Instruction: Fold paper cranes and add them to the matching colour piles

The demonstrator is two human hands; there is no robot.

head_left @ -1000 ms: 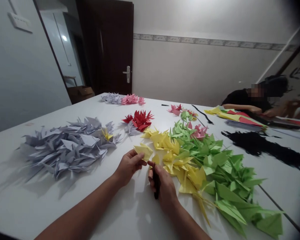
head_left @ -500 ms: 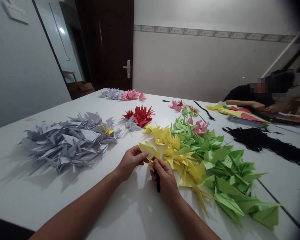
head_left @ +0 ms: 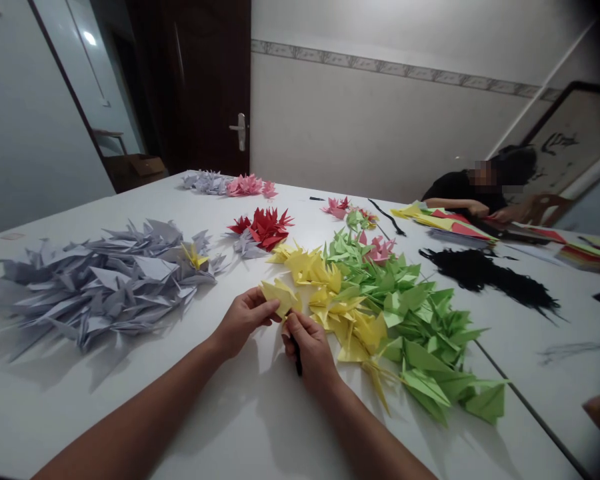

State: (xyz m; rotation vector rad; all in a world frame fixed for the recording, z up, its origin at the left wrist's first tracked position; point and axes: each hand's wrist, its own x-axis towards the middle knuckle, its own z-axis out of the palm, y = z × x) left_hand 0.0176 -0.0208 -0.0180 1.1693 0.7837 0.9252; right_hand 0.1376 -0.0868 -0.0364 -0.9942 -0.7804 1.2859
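Between thumb and fingers, my left hand [head_left: 245, 320] pinches a folded yellow paper piece [head_left: 279, 295] over the white table [head_left: 220, 413]. My right hand [head_left: 307, 343] is closed around a thin black object [head_left: 296, 353], its fingertips at the lower edge of the yellow piece. Yellow folded papers [head_left: 347, 317] lie just right of my hands, with green ones [head_left: 430, 333] beyond them. A large heap of pale grey-lilac folded papers [head_left: 110, 287] spreads to the left, one yellow piece [head_left: 195, 256] on it.
Red folded papers [head_left: 265, 229] and pink ones [head_left: 245, 185] lie farther back. Black strands [head_left: 485, 273] are on the right. At the far right a person [head_left: 455, 187] leans over coloured sheets [head_left: 450, 223]. A dark door [head_left: 200, 87] stands behind the table.
The camera view has turned slightly right, so the scene sits farther left and more shows on the right. Both hands keep their grips, with little change between them.
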